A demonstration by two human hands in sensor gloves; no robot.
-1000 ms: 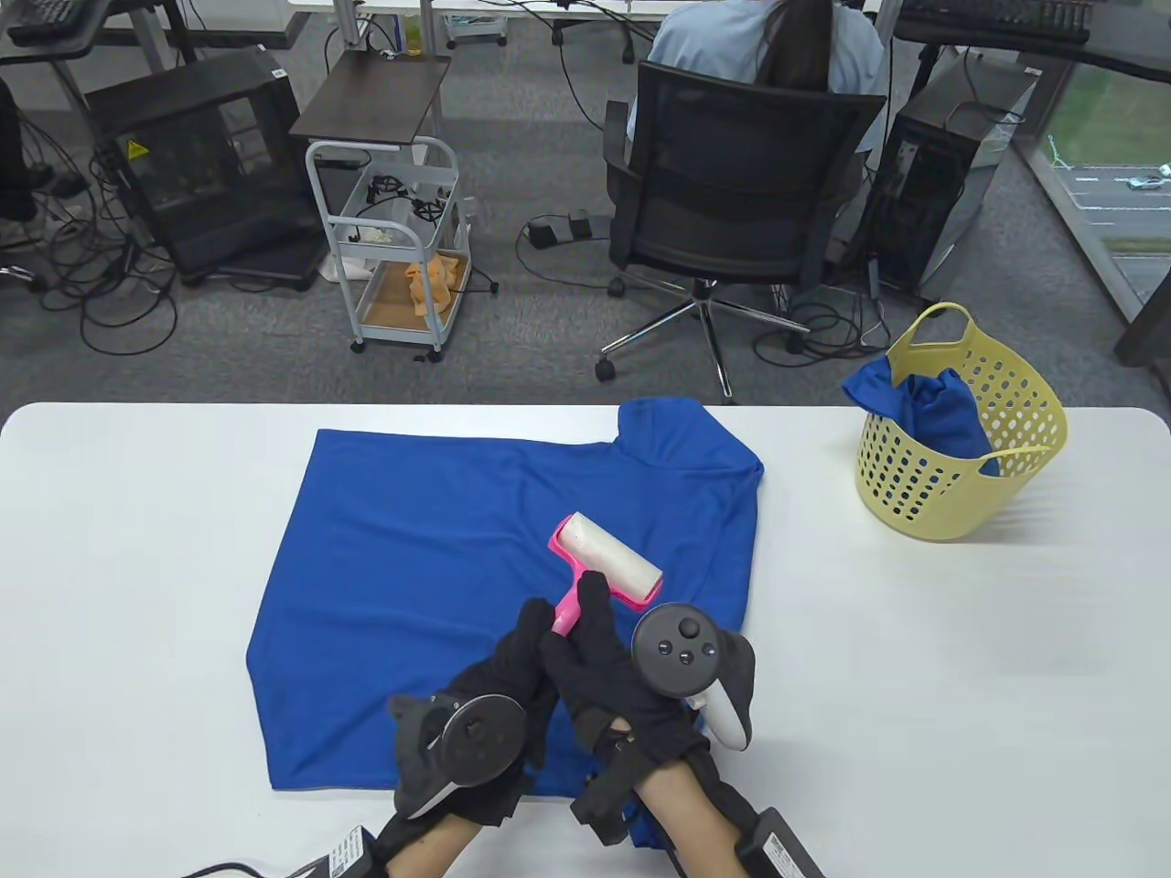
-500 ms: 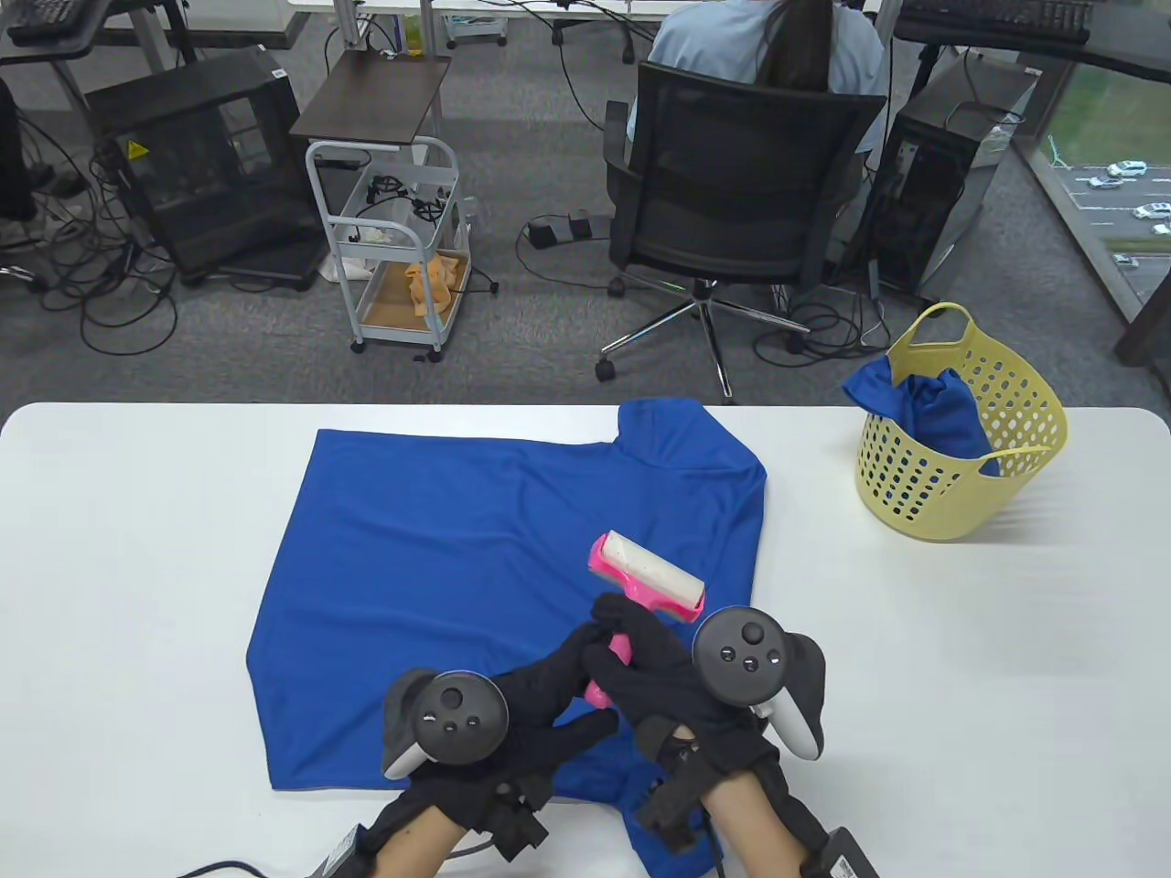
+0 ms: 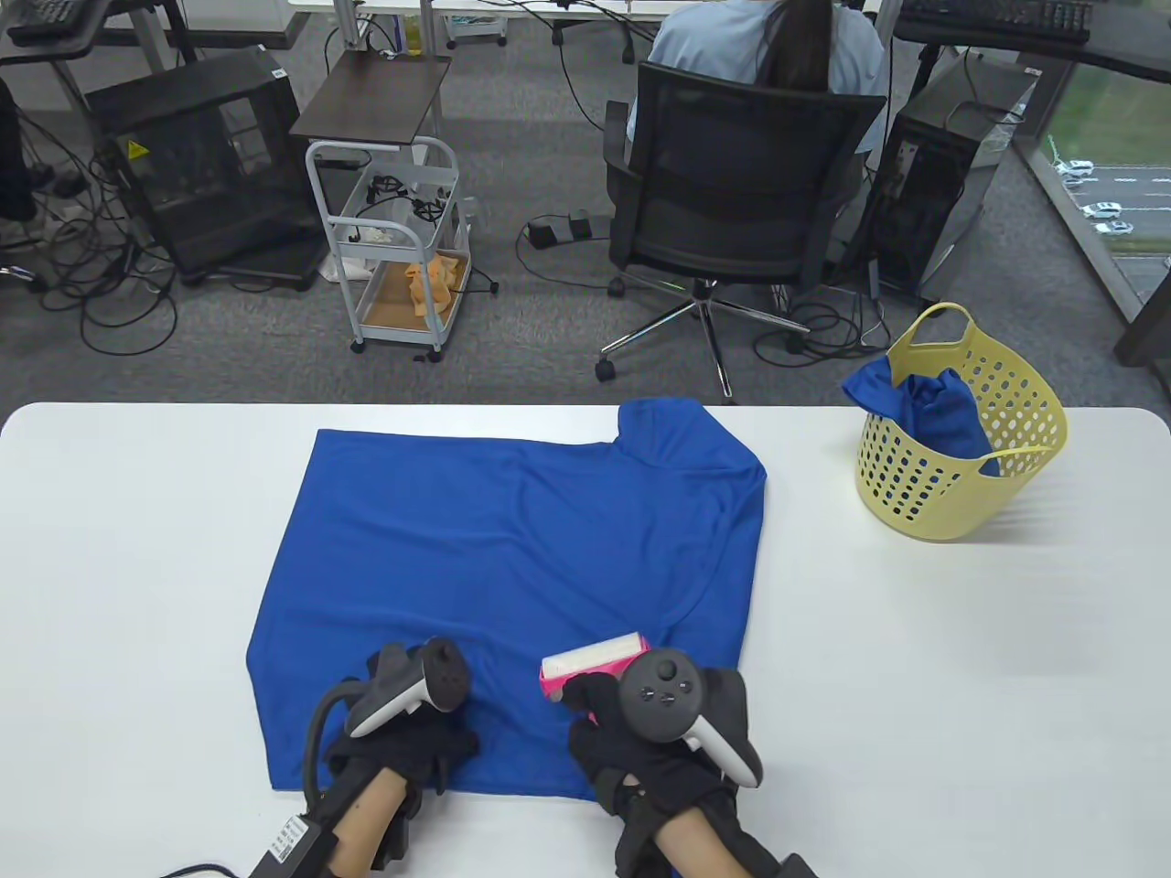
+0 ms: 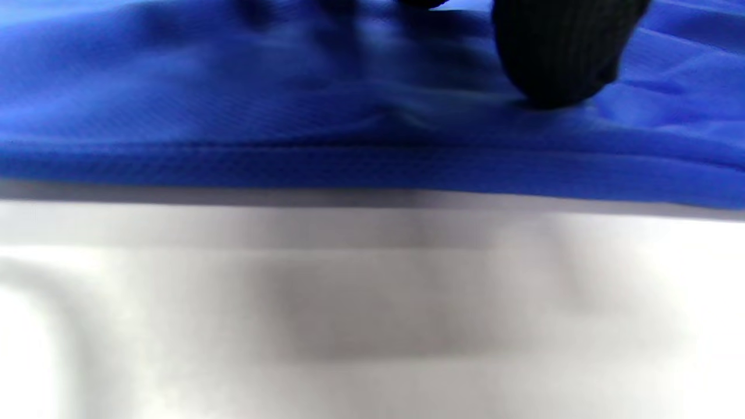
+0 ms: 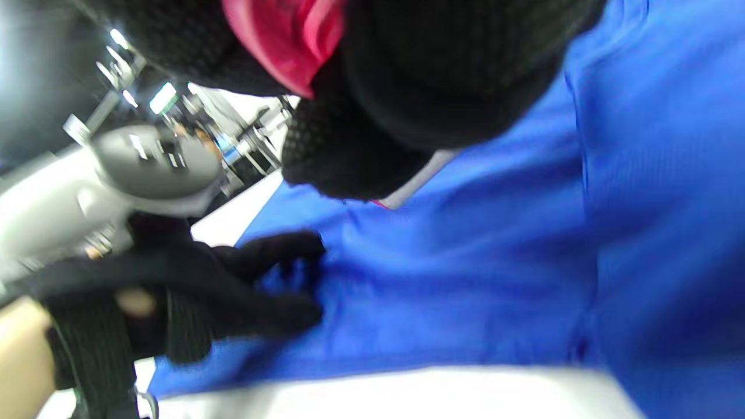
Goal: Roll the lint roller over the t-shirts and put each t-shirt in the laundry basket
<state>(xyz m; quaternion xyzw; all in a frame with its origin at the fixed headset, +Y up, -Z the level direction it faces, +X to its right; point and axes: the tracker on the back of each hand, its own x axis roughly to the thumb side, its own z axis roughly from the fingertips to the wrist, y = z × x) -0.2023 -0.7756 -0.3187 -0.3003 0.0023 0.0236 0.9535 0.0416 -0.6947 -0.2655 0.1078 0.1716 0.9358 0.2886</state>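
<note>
A blue t-shirt [image 3: 512, 558] lies spread flat on the white table [image 3: 137, 549]. My right hand [image 3: 631, 741] grips the pink handle of the lint roller [image 3: 593, 660], whose white roll lies on the shirt close to its near hem. In the right wrist view the pink handle [image 5: 285, 35] sits inside my curled fingers [image 5: 419, 75]. My left hand [image 3: 402, 745] rests on the shirt's near hem to the left of the roller, its fingers [image 5: 273, 279] laid on the fabric. One fingertip [image 4: 553, 58] touches the cloth just above the hem.
A yellow laundry basket [image 3: 961, 476] stands at the table's far right with another blue t-shirt [image 3: 942, 412] hanging out of it. Beyond the table are an office chair [image 3: 732, 192] with a seated person, a white cart [image 3: 402, 247] and cables on the floor.
The roller has been drawn back toward me from mid-shirt to the near hem. My left hand let go of the handle and moved left onto the shirt's hem.
</note>
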